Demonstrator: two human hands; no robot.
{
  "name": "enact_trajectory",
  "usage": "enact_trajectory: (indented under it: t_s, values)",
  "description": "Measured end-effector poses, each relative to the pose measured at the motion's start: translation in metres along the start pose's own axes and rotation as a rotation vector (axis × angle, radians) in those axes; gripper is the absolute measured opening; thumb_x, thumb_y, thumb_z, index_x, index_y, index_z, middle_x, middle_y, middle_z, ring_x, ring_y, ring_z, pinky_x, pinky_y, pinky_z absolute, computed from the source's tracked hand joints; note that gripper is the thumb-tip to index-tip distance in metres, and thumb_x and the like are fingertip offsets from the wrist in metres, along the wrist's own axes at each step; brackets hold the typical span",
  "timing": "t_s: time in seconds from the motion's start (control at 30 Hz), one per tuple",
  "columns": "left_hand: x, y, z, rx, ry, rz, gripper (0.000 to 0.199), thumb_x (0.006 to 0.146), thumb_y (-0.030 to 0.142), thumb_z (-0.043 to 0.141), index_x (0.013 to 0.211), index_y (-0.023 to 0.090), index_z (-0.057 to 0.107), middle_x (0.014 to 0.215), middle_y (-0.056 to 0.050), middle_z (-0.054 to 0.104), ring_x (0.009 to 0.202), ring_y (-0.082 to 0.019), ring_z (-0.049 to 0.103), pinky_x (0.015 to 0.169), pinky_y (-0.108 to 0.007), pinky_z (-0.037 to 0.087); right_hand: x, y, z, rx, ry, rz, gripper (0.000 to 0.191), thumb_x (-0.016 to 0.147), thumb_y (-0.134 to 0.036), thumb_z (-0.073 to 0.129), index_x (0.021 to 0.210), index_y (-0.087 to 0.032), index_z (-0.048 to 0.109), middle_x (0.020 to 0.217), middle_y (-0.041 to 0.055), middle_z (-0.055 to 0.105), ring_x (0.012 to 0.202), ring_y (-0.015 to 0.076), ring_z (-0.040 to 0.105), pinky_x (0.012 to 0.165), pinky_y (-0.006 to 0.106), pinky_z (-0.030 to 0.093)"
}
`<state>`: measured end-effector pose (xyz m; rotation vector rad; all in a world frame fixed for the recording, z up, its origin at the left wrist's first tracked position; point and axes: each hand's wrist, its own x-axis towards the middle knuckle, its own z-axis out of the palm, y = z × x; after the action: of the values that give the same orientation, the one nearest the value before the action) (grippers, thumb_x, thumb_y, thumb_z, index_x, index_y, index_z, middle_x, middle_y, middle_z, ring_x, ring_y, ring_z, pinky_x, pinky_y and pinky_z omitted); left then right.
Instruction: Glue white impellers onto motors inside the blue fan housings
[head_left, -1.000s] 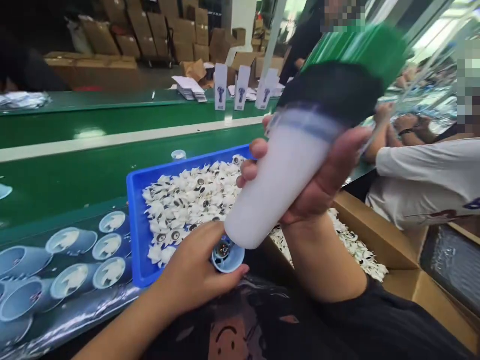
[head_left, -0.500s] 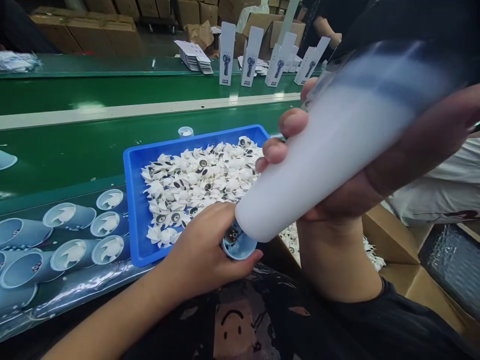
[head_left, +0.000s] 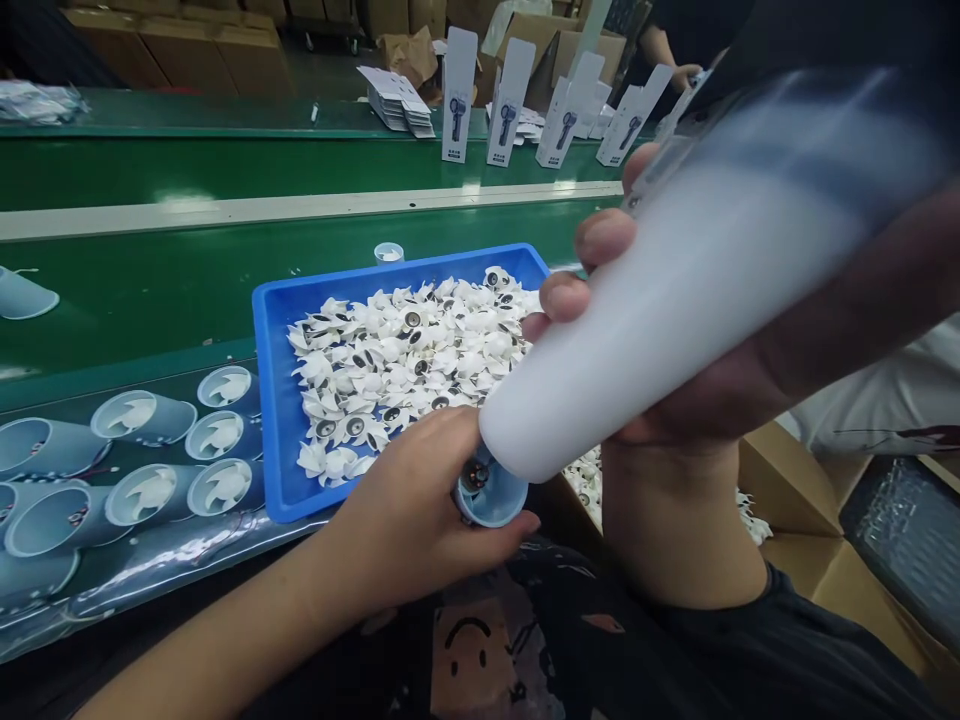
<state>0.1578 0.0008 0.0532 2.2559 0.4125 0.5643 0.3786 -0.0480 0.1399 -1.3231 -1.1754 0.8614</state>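
My left hand (head_left: 420, 500) is wrapped around a light-blue fan housing (head_left: 501, 500), a short tube whose open end faces up. A small dark motor (head_left: 475, 476) with wires shows inside it. My right hand (head_left: 720, 390) grips a long, smooth white cylinder (head_left: 615, 320) with a rounded end, tilted down toward the housing. That end hides part of the housing's mouth, and I cannot tell whether they touch. A clear part with a small screw (head_left: 649, 185) shows by my right fingertips. Behind my left hand, a blue tray (head_left: 271, 400) holds many white fan blades (head_left: 405, 345).
Several light-blue housings (head_left: 146, 418) lie at the left, some with white blades inside. One housing (head_left: 388, 253) stands on the green belt (head_left: 187, 270) and another (head_left: 26, 295) lies farther left. White printed boxes (head_left: 457, 100) stand beyond. A cardboard box (head_left: 795, 500) is at right; a co-worker's hand (head_left: 684, 77) is behind.
Both housings on the green belt have moved right. The view has shifted slightly. My hands keep the same hold on the housing and the white cylinder.
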Motion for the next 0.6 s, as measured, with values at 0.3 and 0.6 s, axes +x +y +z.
enact_trajectory:
  t_s: [0.3,0.6]
  values:
    - [-0.016,-0.031,0.001,-0.003,-0.068,-0.221,0.057,0.078,0.037,0.075,0.13,0.027,0.053,0.127,-0.005,0.064,0.115,-0.028,0.06,0.095,-0.042,0.047,-0.019,0.024,0.025,0.241,0.296,-0.122,0.066,0.073,-0.084,0.049,0.113,-0.032,0.053,0.114,0.0098,0.059,0.09,0.0263,0.064,0.071,0.042,0.057]
    - [-0.004,-0.014,-0.002,-0.044,-0.037,-0.032,0.039,0.075,0.031,0.078,0.108,0.019,0.062,0.1,-0.001,0.068,0.091,-0.021,0.061,0.077,-0.032,0.045,-0.007,0.012,-0.001,-0.547,0.135,0.124,0.093,0.07,-0.087,0.041,0.15,-0.04,0.034,0.112,0.0105,0.067,0.101,0.0276,0.069,0.058,0.036,0.052]
